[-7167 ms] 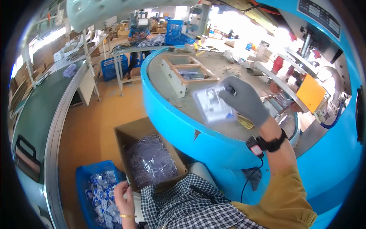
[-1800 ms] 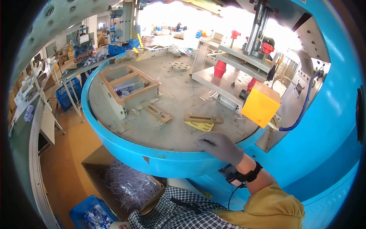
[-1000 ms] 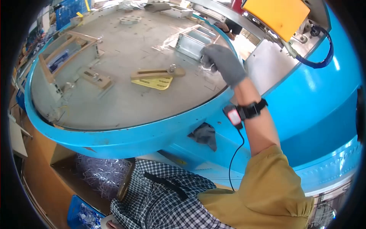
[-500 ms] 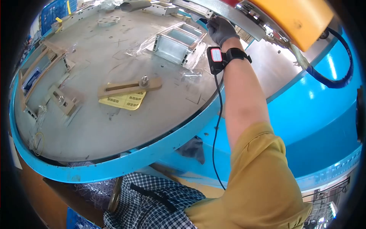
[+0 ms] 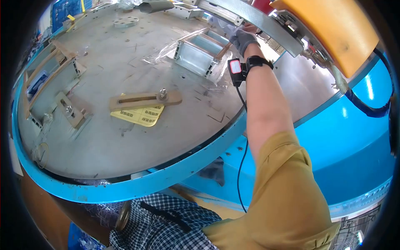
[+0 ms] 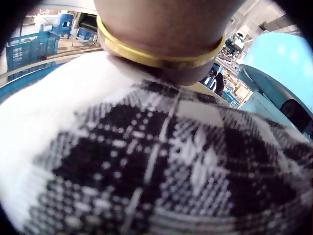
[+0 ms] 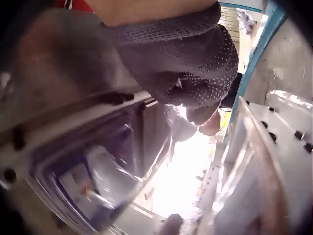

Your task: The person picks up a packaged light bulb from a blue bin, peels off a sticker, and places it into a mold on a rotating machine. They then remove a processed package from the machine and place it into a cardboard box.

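Observation:
My right hand (image 5: 243,41), in a grey glove, reaches over the round table (image 5: 137,154) to the area beneath the press plate (image 5: 250,16). Its fingers curl in the right wrist view, with translucent plastic (image 7: 183,131) right at the tips; I cannot tell whether they grip it. Below them, a clear pack with a blue-edged card (image 7: 78,188) lies in a frame. Beside the hand stands a metal frame mould (image 5: 193,58). Of the left arm, only a wrist with a yellow bangle (image 6: 156,59) shows, over checked cloth (image 6: 146,161); the hand is hidden.
A wood-topped frame (image 5: 54,81) holding blue-and-clear pieces stands at the table's left. A slotted wooden bar (image 5: 143,100) is bolted over a yellow label (image 5: 139,116). An orange box (image 5: 333,33) and a thick cable (image 5: 366,106) hang at right. A wrist-camera cord (image 5: 241,175) trails down.
My right hand held a clear pack over the table earlier, then came to the near edge with no pack visible, and now reaches beneath the press. The left hand has left the head view.

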Demonstrator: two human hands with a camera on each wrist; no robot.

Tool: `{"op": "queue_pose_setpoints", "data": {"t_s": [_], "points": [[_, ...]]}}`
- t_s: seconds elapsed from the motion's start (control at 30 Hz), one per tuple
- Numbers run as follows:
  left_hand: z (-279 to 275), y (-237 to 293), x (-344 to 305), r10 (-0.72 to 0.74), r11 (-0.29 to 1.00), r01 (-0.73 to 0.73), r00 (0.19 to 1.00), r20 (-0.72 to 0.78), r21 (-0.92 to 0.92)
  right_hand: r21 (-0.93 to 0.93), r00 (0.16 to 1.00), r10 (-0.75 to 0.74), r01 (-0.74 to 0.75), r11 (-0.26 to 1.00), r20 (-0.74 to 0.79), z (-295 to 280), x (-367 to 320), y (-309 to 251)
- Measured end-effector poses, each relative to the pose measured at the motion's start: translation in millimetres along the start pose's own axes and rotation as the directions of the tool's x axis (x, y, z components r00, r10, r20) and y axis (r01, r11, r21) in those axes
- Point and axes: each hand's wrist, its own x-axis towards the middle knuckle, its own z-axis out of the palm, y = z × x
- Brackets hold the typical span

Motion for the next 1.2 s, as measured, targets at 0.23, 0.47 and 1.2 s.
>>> {"op": "queue_pose_setpoints", "data": {"t_s": [0.23,0.47,1.2], "points": [[-23.3,-7.9,0.9,0.010,1.000,-0.011,0.999,0.042,0.013,0.465,0.973,-0.178,0.090,0.881,0.149,-8.1,-8.4,14.0],[-35.1,-1.7,6.0,0.042,0.999,-0.040,0.997,0.064,-0.021,0.194,0.831,-0.483,0.444,0.875,0.277,-21.8,-20.8,18.9],[-85.8,-0.8,-1.8,0.073,0.997,-0.071,0.996,0.055,-0.038,0.595,0.910,-0.043,-0.234,0.769,0.413,-4.8,-54.6,-6.5]]}}
